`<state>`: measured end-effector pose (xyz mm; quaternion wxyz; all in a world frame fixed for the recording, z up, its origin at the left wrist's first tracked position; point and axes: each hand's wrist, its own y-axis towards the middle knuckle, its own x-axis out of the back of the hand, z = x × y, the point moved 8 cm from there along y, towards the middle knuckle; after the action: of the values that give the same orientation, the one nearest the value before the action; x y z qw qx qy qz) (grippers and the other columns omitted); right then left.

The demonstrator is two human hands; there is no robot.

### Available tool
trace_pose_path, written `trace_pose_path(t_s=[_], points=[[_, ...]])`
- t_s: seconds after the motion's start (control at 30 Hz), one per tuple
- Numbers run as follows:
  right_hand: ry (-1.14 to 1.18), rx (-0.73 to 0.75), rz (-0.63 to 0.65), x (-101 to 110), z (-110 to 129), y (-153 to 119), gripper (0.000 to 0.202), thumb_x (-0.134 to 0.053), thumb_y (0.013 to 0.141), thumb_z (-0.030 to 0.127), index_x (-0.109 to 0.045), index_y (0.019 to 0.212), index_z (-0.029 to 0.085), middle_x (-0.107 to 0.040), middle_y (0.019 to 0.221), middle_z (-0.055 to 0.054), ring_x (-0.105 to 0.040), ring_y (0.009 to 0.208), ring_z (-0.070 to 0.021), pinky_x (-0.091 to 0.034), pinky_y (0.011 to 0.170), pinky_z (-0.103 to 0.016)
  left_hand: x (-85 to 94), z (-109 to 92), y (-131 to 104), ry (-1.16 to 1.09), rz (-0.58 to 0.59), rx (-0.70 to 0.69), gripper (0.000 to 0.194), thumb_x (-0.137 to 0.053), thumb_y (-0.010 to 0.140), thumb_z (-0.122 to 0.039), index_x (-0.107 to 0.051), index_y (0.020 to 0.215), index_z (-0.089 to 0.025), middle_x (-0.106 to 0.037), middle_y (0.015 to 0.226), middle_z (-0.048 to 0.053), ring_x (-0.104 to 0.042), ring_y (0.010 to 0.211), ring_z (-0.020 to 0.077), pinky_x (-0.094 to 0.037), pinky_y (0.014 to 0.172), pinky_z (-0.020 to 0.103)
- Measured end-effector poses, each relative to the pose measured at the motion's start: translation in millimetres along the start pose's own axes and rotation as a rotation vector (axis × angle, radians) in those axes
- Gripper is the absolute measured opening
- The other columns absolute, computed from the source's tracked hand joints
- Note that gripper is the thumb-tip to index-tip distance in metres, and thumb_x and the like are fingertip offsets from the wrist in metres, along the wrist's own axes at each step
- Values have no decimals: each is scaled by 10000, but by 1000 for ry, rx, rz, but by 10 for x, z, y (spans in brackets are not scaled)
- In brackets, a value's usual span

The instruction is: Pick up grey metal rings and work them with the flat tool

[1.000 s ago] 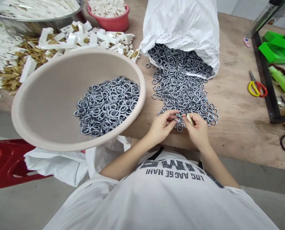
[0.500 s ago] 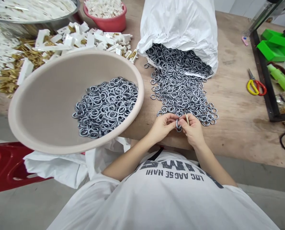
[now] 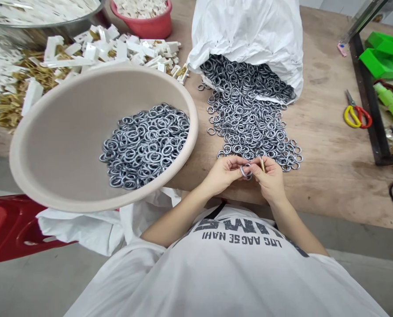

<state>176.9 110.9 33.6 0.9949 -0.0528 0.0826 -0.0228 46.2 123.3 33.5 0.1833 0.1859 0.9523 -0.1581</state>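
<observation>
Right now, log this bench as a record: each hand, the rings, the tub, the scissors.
Left hand: holds a grey ring
Right hand: grips a pale stick, close to that ring
Loose rings: spread on the table before an open white sack
Tub: beige, left of both hands, partly filled with more rings
Scissors: on the table, yellow and red handles

Brown tabletop, grey rings, white sack, scissors, red tub
</observation>
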Motion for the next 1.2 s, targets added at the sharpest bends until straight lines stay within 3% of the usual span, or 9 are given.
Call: trace_pose_path(t_s=[0.13, 0.27, 0.4, 0.5, 0.7, 0.87, 1.03, 1.2], points=[[-43, 52, 11, 63, 41, 7, 249, -754, 842, 453, -686, 889, 219, -596, 698, 36, -410, 503, -77, -351, 477, -228, 33, 0, -19, -63, -28, -13, 306, -868, 710, -310, -760, 931, -129, -750, 787, 30, -683, 640, 103, -570, 630, 212], [-259, 211, 83, 88, 299, -107, 280, -633, 930, 498, -681, 924, 222, -626, 755, 1, -514, 622, -127, -412, 578, -269, 43, -77, -92, -84, -46, -23, 285, -853, 728, -312, -782, 949, -147, -769, 814, 45, -696, 660, 117, -583, 612, 213], [-614, 464, 204, -49, 625, -315, 192, -619, 962, 364, -674, 862, 210, -619, 739, -7, -541, 684, -145, -404, 643, -293, -24, -223, -183, -70, -23, -60, 244, -840, 747, -306, -795, 933, -155, -769, 795, 42, -669, 608, 94, -567, 571, 191], [-730, 568, 228, -126, 755, -419, 108, -651, 944, 292, -684, 888, 205, -604, 728, 2, -528, 671, -134, -385, 628, -284, -57, -270, -229, -48, -26, -60, 247, -843, 740, -313, -796, 921, -151, -761, 769, 36, -643, 561, 83, -567, 565, 200], [-793, 616, 233, -131, 795, -441, 106, -678, 925, 277, -680, 846, 206, -563, 670, 18, -513, 627, -128, -374, 599, -280, -104, -242, -285, -20, 1, -38, 268, -841, 741, -328, -785, 933, -149, -756, 799, 44, -664, 631, 108, -573, 591, 218], [-764, 625, 13, 48, 912, -398, 132, -649, 945, 286, -678, 843, 206, -597, 690, 7, -530, 634, -135, -390, 611, -289, -155, -246, -323, 14, 60, -41, 305, -819, 772, -356, -748, 964, -130, -727, 764, 39, -652, 658, 113, -567, 612, 229], [-825, 645, 225, -168, 903, -464, 145, -669, 924, 310, -679, 834, 197, -586, 670, 10, -519, 612, -124, -367, 574, -278, -76, -365, -339, 67, -31, -154, 458, -823, 777, -297, -580, 1142, -167, -745, 809, 27, -677, 693, 113, -525, 670, 213], [-970, 631, 269, -197, 861, -492, 217, -666, 914, 376, -644, 779, 207, -594, 673, 1, -522, 619, -131, -360, 581, -285, -105, -401, -376, 132, -22, -197, 416, -789, 805, -288, -462, 1051, -212, -747, 808, 14, -690, 712, 126, -501, 685, 222]])
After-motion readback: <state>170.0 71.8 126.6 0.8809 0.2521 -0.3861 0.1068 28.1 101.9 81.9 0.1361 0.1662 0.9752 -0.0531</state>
